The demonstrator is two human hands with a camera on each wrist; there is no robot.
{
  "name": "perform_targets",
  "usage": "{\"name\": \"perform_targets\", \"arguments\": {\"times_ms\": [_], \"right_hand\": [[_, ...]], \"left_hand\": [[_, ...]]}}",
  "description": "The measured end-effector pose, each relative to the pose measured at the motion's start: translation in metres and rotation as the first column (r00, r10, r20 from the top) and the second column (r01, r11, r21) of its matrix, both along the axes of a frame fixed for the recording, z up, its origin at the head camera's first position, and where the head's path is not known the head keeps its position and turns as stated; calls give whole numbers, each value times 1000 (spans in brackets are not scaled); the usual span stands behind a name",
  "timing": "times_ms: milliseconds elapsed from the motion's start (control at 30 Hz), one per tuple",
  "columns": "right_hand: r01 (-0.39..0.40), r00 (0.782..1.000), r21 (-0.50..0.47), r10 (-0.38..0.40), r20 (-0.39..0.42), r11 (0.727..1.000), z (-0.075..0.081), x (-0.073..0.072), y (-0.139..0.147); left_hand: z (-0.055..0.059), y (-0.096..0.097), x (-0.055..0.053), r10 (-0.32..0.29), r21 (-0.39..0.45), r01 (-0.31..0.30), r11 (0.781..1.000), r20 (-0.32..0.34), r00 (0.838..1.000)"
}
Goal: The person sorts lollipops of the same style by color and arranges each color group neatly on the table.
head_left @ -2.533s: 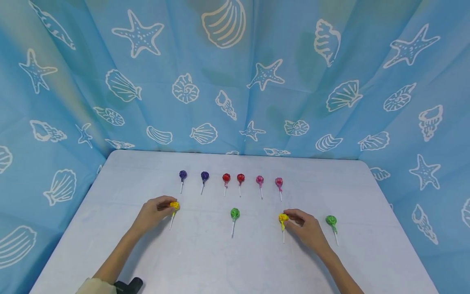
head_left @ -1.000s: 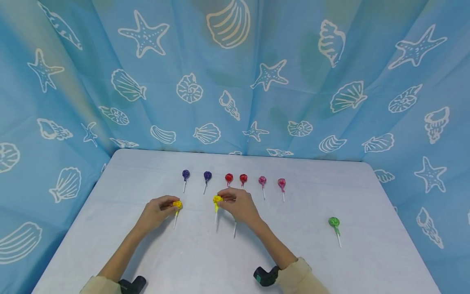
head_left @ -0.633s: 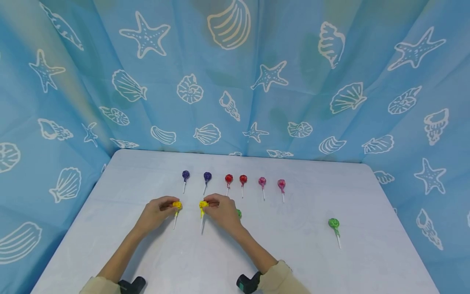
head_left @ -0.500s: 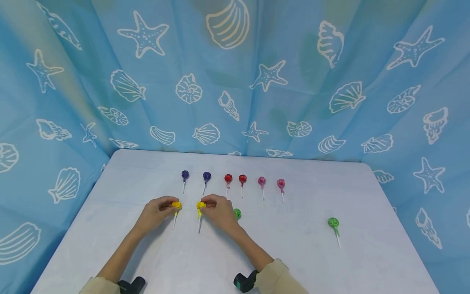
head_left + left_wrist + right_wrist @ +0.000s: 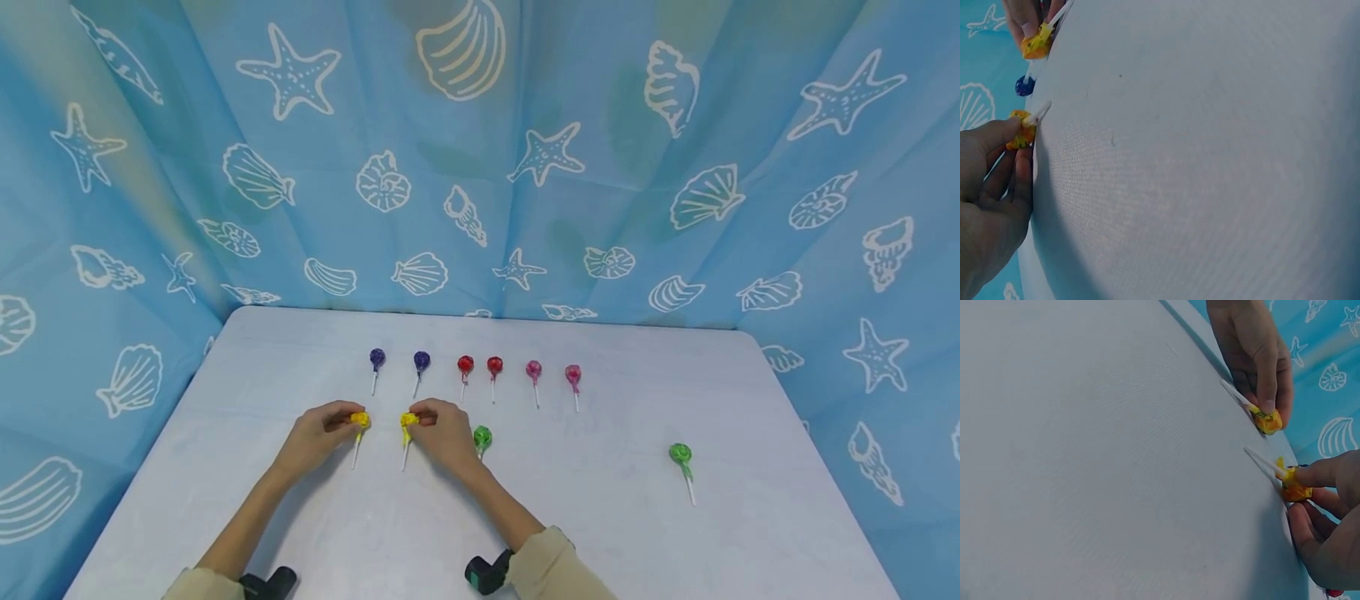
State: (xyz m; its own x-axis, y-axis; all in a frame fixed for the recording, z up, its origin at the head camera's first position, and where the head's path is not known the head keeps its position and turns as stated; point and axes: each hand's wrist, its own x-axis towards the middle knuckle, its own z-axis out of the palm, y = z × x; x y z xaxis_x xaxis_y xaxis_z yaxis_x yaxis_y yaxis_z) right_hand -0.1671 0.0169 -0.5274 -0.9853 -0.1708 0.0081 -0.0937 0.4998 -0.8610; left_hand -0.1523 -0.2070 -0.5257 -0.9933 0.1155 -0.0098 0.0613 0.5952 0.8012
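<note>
My left hand (image 5: 313, 437) pinches the yellow head of a lollipop (image 5: 361, 420) between thumb and fingers, its white stick slanting toward me. Close to its right, my right hand (image 5: 444, 432) pinches a second yellow lollipop (image 5: 408, 419) the same way. The two yellow lollipops stand side by side with a small gap between them. In the left wrist view, the left lollipop (image 5: 1021, 130) has its stick pointing out over the table. From the right wrist view, the right lollipop (image 5: 1295, 484) is held by its wrapped head. A green lollipop (image 5: 482, 437) lies beside my right hand, its stick partly hidden.
Behind the hands lies a row of lollipops: purple ones (image 5: 422, 361), red ones (image 5: 495, 366) and pink ones (image 5: 573, 374). Another green lollipop (image 5: 680, 454) lies off to the right on the white table (image 5: 600, 533). A blue shell-print curtain (image 5: 480, 167) closes off the back.
My right hand has carried its yellow lollipop leftward from the right side of the table, past the green one, to beside the left lollipop. My left hand has stayed in place, still pinching its lollipop.
</note>
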Motion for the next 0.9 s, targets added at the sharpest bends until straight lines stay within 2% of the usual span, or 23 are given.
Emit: {"name": "perform_targets", "arguments": {"times_ms": [467,900], "right_hand": [[1,1000,-16,-1,14,1000,4,2,0],[7,1000,-11,-6,26,1000,4,3,-1]], "left_hand": [[-3,-1,0,-3,29,4,1000,-24,1000],[-4,2,0,15,57,-15,998,-13,1000]]}}
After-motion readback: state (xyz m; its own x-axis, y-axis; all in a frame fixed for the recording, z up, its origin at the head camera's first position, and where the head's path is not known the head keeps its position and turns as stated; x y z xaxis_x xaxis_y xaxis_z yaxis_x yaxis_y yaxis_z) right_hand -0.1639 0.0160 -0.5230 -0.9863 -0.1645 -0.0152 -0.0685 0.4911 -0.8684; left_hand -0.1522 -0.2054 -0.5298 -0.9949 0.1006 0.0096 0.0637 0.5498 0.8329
